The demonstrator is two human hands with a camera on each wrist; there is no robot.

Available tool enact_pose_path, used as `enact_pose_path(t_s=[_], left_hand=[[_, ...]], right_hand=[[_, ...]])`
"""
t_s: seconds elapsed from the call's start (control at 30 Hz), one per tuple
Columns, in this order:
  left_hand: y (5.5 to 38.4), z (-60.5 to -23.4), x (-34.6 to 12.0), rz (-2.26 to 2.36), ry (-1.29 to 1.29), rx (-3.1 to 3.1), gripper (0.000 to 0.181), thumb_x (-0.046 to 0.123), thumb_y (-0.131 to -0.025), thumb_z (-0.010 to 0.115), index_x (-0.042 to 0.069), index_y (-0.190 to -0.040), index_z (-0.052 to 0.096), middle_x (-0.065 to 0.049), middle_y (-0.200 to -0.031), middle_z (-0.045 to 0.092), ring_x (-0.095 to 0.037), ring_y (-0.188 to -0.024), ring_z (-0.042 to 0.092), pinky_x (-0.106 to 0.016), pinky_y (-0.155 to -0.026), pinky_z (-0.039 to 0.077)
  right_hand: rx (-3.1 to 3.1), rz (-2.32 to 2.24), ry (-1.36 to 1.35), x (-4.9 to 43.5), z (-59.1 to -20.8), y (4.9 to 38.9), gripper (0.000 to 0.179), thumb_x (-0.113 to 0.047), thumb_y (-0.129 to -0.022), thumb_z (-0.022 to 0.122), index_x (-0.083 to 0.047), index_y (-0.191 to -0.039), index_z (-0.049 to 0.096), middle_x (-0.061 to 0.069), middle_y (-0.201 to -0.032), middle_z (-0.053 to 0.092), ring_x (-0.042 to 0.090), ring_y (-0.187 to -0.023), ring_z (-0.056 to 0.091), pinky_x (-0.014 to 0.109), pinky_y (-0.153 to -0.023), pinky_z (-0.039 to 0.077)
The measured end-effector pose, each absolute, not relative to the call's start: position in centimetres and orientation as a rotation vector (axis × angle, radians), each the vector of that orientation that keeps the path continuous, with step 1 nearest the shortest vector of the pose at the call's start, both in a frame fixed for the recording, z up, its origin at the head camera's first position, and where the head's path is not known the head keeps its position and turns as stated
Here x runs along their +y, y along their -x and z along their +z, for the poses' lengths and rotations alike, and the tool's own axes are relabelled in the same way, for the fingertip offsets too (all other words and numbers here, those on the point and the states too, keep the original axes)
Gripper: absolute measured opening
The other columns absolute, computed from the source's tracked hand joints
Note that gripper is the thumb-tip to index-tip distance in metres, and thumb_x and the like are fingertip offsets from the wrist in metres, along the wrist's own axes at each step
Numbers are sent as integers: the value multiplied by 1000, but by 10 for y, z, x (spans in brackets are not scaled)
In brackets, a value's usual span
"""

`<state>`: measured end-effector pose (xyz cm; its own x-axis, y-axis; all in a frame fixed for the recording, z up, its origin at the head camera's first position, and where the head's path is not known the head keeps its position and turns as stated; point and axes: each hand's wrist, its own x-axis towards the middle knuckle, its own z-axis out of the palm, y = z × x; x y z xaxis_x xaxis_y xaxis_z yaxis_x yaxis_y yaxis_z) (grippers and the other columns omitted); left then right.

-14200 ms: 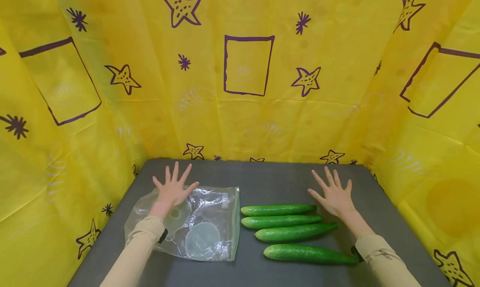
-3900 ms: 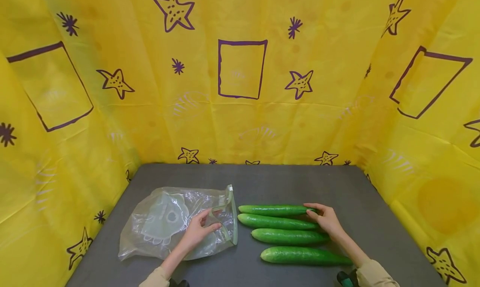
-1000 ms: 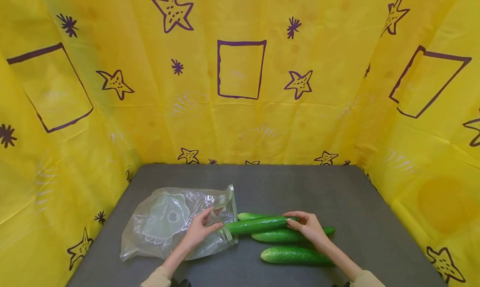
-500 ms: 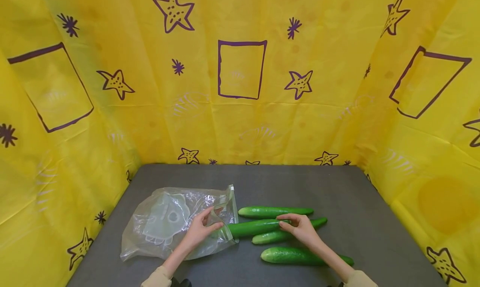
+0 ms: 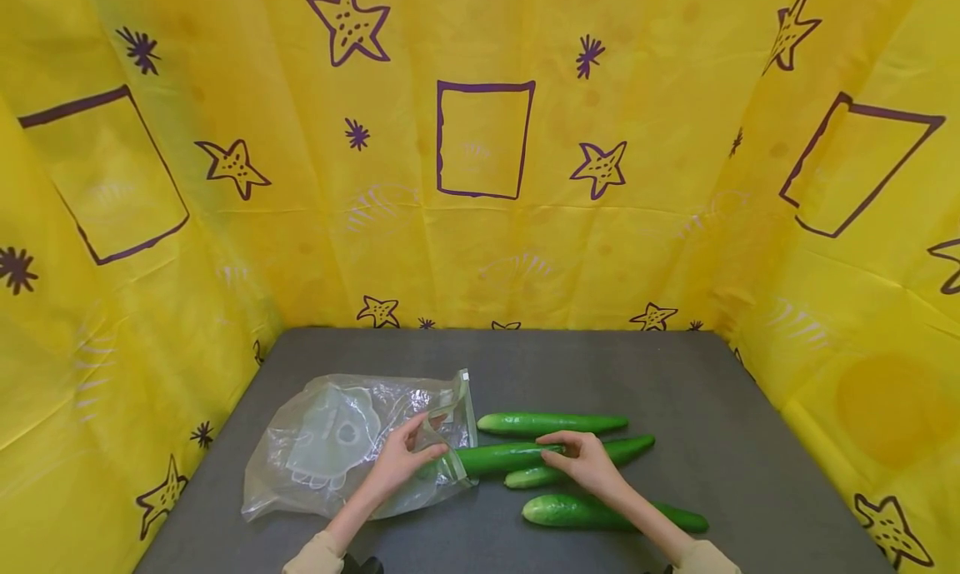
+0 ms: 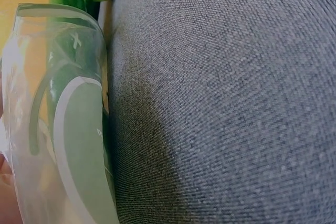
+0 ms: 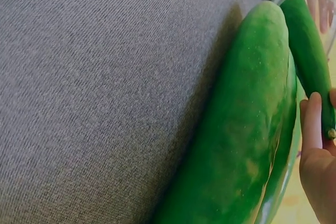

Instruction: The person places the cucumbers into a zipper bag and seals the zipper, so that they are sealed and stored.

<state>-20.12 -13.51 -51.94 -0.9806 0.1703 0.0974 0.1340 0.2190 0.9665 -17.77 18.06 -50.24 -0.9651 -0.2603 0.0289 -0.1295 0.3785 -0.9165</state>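
A clear zip bag (image 5: 330, 441) with a pale green print lies on the left of the table, its mouth facing right. At that mouth my left hand (image 5: 401, 456) grips the rim, thumb and fingers apart, with a gap between the layers. My right hand (image 5: 588, 464) pinches the tail end of a cucumber (image 5: 498, 458). The far end of this cucumber is inside the bag, seen through the plastic in the left wrist view. In the right wrist view, thumb and fingers of the right hand (image 7: 317, 166) hold it near its stem tip (image 7: 331, 134).
Three more cucumbers lie on the dark grey table (image 5: 585, 370): a far one (image 5: 551, 424), a middle one (image 5: 532, 477) partly under the held one and the right hand, and a near one (image 5: 577, 511) crossed by the right forearm. Yellow patterned cloth (image 5: 487, 249) encloses the back and sides.
The right hand took up a cucumber from the row and brought it to the bag. In the last second it has slid left, pushing the cucumber deeper. The left hand stays put.
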Motion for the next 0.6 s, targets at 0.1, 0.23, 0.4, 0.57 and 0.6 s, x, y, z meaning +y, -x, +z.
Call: enact_pose_path(t_s=[0.1,0.23,0.4,0.57,0.6], left_hand=[[201,-518,-135,1916,-310,2429,61,11,-79,76,1,-133,50,-22,-136,53,-39,-126,49,-50,-106,38],[201,-517,-135,1905,-317,2435,61,11,-79,76,0,-133,50,-22,-134,54,-40,-124,51,-51,-105,39],[202,-516,-135,1873,-326,2470,64,12,-79,76,-3,-134,48,-25,-135,52,-43,-126,48,-55,-106,36],[203,-516,-134,1865,-344,2493,63,12,-78,76,-4,-133,48,-26,-135,51,-44,-127,46,-58,-106,34],[204,-516,-134,1866,-348,2500,63,11,-78,76,-4,-132,49,-27,-136,49,-45,-128,44,-59,-107,32]], right_hand=[[2523,-1622,365,178,-502,178,25,-12,-86,68,-3,-110,69,18,-111,68,-1,-59,42,17,-50,35],[2572,-1581,386,175,-505,179,24,-7,-86,66,-1,-110,68,20,-111,68,1,-63,47,17,-51,39],[2665,-1551,451,170,-506,181,21,-9,-84,70,-5,-105,71,11,-106,71,6,-84,62,17,-67,50],[2701,-1557,523,164,-506,182,18,-14,-82,72,-11,-101,73,5,-101,73,14,-96,66,21,-78,54],[2702,-1559,536,162,-505,182,18,-14,-82,72,-11,-100,73,5,-101,73,14,-96,67,22,-79,54]])
